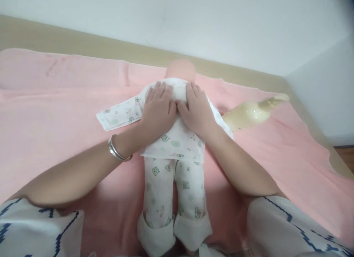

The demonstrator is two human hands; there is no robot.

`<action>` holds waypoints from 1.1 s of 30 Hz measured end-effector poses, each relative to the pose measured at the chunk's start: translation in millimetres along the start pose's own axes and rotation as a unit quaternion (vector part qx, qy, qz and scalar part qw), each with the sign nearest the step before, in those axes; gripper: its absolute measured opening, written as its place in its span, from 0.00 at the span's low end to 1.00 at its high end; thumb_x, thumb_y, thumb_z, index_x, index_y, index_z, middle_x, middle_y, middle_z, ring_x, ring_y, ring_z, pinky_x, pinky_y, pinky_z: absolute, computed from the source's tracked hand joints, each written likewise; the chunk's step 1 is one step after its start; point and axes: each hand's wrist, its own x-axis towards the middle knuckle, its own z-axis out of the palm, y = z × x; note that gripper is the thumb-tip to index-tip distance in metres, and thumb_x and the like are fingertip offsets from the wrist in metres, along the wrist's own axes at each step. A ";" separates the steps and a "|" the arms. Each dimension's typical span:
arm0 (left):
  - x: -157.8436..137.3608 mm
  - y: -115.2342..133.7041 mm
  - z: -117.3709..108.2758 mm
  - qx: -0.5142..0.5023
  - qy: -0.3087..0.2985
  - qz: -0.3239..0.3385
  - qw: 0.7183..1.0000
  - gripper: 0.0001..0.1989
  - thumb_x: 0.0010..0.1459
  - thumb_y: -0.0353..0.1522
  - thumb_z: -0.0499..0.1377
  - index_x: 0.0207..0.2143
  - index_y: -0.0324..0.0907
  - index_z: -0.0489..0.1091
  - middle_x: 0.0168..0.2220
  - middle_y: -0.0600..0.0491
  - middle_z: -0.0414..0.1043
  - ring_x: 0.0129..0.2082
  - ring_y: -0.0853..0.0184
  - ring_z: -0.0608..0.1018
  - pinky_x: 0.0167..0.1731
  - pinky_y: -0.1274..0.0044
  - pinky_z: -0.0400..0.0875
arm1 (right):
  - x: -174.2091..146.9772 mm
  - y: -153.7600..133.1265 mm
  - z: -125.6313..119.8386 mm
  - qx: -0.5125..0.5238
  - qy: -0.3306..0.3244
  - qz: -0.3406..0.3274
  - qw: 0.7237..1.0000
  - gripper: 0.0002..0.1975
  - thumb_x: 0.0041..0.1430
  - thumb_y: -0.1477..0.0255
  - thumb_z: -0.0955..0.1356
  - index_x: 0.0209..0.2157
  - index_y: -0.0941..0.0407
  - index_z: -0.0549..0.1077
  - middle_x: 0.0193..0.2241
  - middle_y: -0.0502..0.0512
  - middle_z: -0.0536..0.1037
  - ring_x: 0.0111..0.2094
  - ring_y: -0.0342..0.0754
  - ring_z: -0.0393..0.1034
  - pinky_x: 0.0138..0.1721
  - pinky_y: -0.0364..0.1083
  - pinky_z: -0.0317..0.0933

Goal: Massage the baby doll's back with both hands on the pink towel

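Two trouser legs (174,198) in bear-print cloth lie nearest, cuffs turned up, on a pink blanket (55,139). Beyond them: printed top (177,141) on a doll (181,69) lying lengthwise at blanket centre. Left hand (159,109), bracelet (117,150) at wrist, and right hand (196,109) rest flat, fingers spread, side by side on the top. Empty sleeve (120,115) extends left; bare doll arm (254,111) extends right. Farthest: doll's head, then wall.
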 end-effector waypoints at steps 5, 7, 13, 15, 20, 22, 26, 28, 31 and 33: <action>-13.3 23.3 -3.9 0.014 -0.030 0.037 0.999 0.26 0.66 0.29 0.44 0.64 0.34 0.59 0.71 0.40 0.52 0.74 0.54 0.52 0.74 0.56 0.45 | 5.4 5.4 -4.3 -0.017 0.014 -0.021 1.000 0.27 0.70 0.67 0.54 0.66 0.62 0.57 0.69 0.68 0.56 0.71 0.61 0.49 0.70 0.67 0.46; -13.8 23.6 -4.1 0.006 -0.030 0.037 0.999 0.25 0.66 0.29 0.44 0.64 0.35 0.59 0.71 0.42 0.53 0.73 0.56 0.52 0.74 0.56 0.45 | 1.6 1.1 -8.6 -0.039 -0.014 -0.014 0.999 0.29 0.71 0.67 0.53 0.68 0.66 0.55 0.69 0.71 0.56 0.71 0.63 0.49 0.69 0.66 0.47; -0.4 0.0 0.3 -0.024 -0.020 0.022 0.999 0.24 0.70 0.32 0.42 0.65 0.42 0.60 0.71 0.48 0.55 0.73 0.60 0.54 0.74 0.59 0.46 | -25.1 -20.2 -17.5 -0.115 -0.032 -0.022 0.993 0.31 0.71 0.68 0.56 0.70 0.69 0.52 0.69 0.78 0.54 0.71 0.68 0.48 0.69 0.65 0.49; 5.6 -10.4 3.1 -0.033 -0.007 0.018 0.999 0.24 0.71 0.36 0.42 0.64 0.43 0.62 0.70 0.47 0.57 0.72 0.59 0.56 0.74 0.60 0.48 | -29.1 -23.4 -17.5 -0.118 -0.033 -0.024 0.992 0.31 0.71 0.67 0.56 0.70 0.70 0.52 0.69 0.78 0.54 0.71 0.68 0.47 0.69 0.65 0.50; 12.5 -25.4 8.4 -0.044 0.020 0.026 0.998 0.25 0.71 0.41 0.44 0.62 0.42 0.65 0.67 0.46 0.62 0.69 0.57 0.62 0.72 0.59 0.52 | -24.7 -21.9 -17.8 -0.105 -0.055 -0.025 0.993 0.33 0.71 0.66 0.56 0.70 0.71 0.50 0.70 0.77 0.51 0.72 0.67 0.44 0.70 0.65 0.47; 12.4 -26.6 8.8 -0.044 0.024 0.032 0.998 0.25 0.71 0.42 0.44 0.62 0.43 0.65 0.67 0.47 0.62 0.69 0.57 0.62 0.72 0.59 0.53 | -22.7 -20.9 -18.2 -0.101 -0.058 -0.021 0.993 0.33 0.71 0.66 0.56 0.70 0.72 0.50 0.70 0.78 0.49 0.72 0.67 0.43 0.70 0.64 0.46; 13.3 -24.2 5.2 -0.019 0.004 0.044 0.999 0.25 0.71 0.41 0.43 0.64 0.41 0.63 0.68 0.45 0.60 0.70 0.56 0.61 0.72 0.59 0.52 | -18.8 -20.0 -19.0 -0.087 -0.056 -0.018 0.994 0.33 0.71 0.66 0.55 0.70 0.70 0.50 0.71 0.75 0.50 0.73 0.67 0.43 0.70 0.64 0.46; 13.5 -20.5 1.6 -0.004 -0.016 0.043 0.999 0.26 0.70 0.39 0.42 0.65 0.39 0.60 0.69 0.43 0.58 0.70 0.55 0.60 0.72 0.58 0.50 | -14.0 -18.6 -19.8 -0.081 -0.068 0.002 0.994 0.33 0.71 0.67 0.56 0.71 0.71 0.48 0.71 0.75 0.48 0.73 0.65 0.41 0.71 0.63 0.45; 8.9 -10.2 -2.6 0.014 -0.035 0.021 0.999 0.26 0.70 0.37 0.42 0.66 0.38 0.58 0.70 0.41 0.55 0.72 0.52 0.56 0.73 0.56 0.47 | -4.2 -13.4 -20.3 -0.062 -0.082 0.026 0.994 0.34 0.71 0.67 0.56 0.71 0.71 0.46 0.72 0.74 0.46 0.73 0.64 0.40 0.72 0.61 0.44; 1.6 0.1 -3.2 0.024 -0.032 0.004 0.999 0.26 0.70 0.37 0.42 0.66 0.37 0.57 0.71 0.40 0.52 0.73 0.50 0.52 0.72 0.52 0.45 | 1.3 -8.7 -19.5 -0.044 -0.075 0.025 0.996 0.33 0.71 0.67 0.56 0.70 0.71 0.48 0.72 0.73 0.46 0.73 0.64 0.40 0.72 0.62 0.44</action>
